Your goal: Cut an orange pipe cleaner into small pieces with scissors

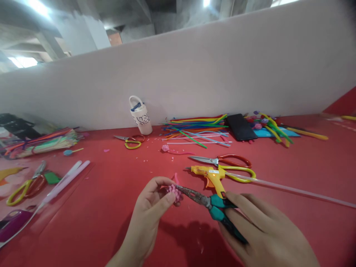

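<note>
My left hand (pixel 152 207) pinches a small pink flower (pixel 174 193) made of short pink bits, between thumb and fingers. A pink strand sticks up behind the flower. In my right hand (pixel 267 230) are long-nose pliers (pixel 207 202) with green and black handles. Their rusty tips touch the flower's upper right side; whether the jaws grip anything I cannot make out. Just beyond the pliers lies a yellow glue gun (pixel 210 174) with a long clear pinkish glue stick (pixel 294 193) in its back. Red-and-yellow-handled scissors (pixel 219 161) rest against it.
A white tumbler (pixel 141 118) stands by the wall, near smaller scissors (pixel 132 141). Colourful pipe cleaners (pixel 194 128), a black phone (pixel 240 127) and finished-looking flowers (pixel 274 126) line the back. At left lie more scissors (pixel 30 185), a pipe-cleaner bundle (pixel 47 142) and a purple tool (pixel 16 222).
</note>
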The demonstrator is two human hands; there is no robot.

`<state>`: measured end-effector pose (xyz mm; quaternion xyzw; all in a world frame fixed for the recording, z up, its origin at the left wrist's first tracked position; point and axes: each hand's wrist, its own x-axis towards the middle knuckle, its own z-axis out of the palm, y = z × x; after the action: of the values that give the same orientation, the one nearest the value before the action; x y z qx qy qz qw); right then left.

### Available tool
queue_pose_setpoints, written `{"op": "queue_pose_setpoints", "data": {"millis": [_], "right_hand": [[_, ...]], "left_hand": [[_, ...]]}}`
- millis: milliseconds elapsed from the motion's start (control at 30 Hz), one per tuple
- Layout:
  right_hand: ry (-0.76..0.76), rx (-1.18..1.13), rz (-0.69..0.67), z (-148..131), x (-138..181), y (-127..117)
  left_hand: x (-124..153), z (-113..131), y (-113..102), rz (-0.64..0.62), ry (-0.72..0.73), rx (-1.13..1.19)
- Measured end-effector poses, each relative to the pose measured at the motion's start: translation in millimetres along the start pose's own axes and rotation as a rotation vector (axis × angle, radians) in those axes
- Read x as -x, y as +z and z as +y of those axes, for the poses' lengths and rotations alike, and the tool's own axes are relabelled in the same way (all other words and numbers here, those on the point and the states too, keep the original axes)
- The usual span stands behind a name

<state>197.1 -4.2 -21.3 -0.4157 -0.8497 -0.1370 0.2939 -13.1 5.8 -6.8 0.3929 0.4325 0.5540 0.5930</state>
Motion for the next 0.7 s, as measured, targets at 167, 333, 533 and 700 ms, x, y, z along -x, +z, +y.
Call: {"op": "queue_pose_setpoints", "data": {"millis": [167, 333, 533, 700], "right_hand": [[-0.080, 0.196, -0.043, -4, 3, 0], [0.001, 0.064, -0.028, -4, -5, -4], [0.075, -0.099, 0.074, 0, -7, -2], [0.070, -0.104, 0.075, 3, -6, -3]], "left_hand": [[-1, 0, 1, 0.011, -0.005, -0.002], [0, 2, 2, 0.019, 0.015, 0.034], [-1, 5, 2, 0.036, 0.024, 0.060], [-2, 7, 0, 0.055, 0.041, 0.064]]}}
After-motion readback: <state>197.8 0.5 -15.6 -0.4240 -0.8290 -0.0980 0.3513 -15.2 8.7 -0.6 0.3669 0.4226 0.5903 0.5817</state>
